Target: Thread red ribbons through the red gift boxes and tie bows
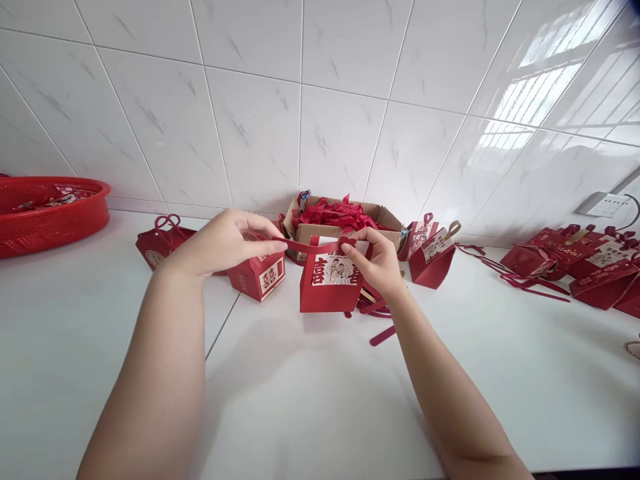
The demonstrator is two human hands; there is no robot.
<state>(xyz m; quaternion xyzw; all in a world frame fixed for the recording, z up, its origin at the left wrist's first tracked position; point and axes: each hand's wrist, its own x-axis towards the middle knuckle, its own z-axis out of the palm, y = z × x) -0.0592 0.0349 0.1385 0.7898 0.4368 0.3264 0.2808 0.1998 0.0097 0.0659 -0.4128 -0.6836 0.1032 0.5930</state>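
A small red gift box (330,283) with a white picture label stands upright on the white counter (310,400) in front of me. A dark red paper strip (313,245) stretches across its top. My left hand (227,241) pinches the strip's left end. My right hand (374,259) pinches the right end at the box's upper right corner. Both hands are closed on the strip. A second red box (260,275) lies just under my left hand.
An open cardboard carton (380,217) of red strips stands against the tiled wall. A red plastic basket (50,220) sits far left. More red boxes (431,253) and a heap of red boxes (590,263) lie to the right. Loose strips (383,335) lie by the box.
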